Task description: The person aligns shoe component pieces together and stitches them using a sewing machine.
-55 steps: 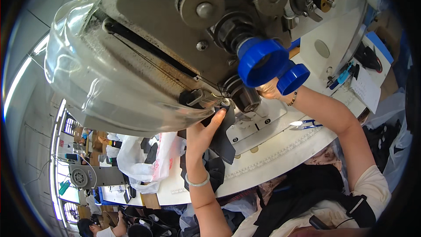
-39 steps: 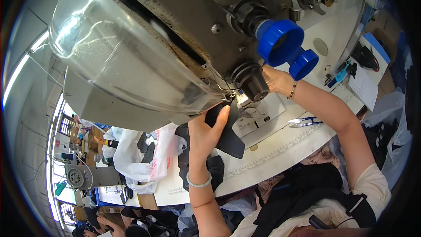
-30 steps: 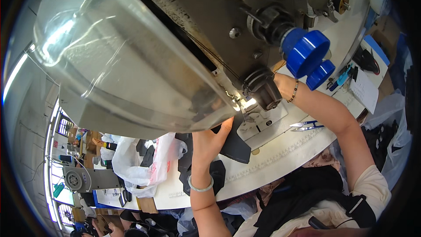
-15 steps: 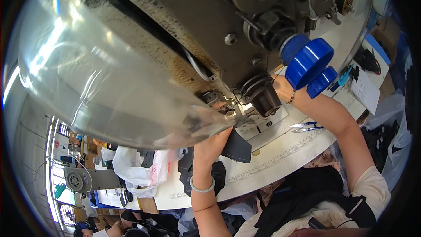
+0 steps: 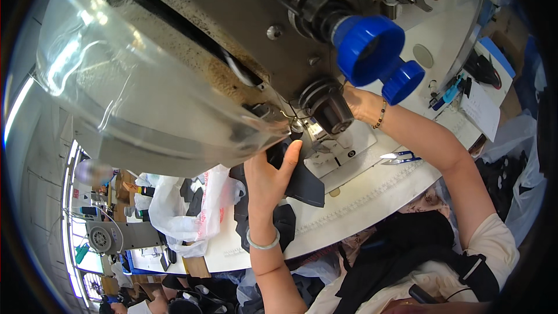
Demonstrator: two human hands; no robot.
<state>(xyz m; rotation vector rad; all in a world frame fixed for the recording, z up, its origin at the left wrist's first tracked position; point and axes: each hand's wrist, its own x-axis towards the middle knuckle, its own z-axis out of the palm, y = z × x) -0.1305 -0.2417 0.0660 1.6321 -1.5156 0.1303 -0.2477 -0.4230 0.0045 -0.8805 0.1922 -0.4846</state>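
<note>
My left hand [image 5: 268, 181] lies over a piece of dark fabric [image 5: 306, 183] just left of the sewing machine's needle area [image 5: 317, 134]. Its thumb stands away from the palm, while the other fingers are behind the clear plastic guard [image 5: 157, 122]. The fabric's pointed end sticks out to the right of the thumb. My right hand [image 5: 361, 104] reaches behind the machine head [image 5: 232, 23], near its dark round fitting [image 5: 328, 107]; the head hides those fingers. More dark fabric pieces [image 5: 283, 224] lie under my left wrist.
Blue-handled thread snips [image 5: 400, 157] lie on the white table [image 5: 354, 203] to the right. Blue knobs [image 5: 372, 46] jut from the machine head. A white plastic bag [image 5: 168, 215] sits at the left; pens [image 5: 447, 96] and a paper sheet [image 5: 481, 113] lie far right.
My left thumb has lifted and spread away from the machine's foot, and that hand has shifted slightly left. The machine appears further up and left in view. My right hand stays behind it.
</note>
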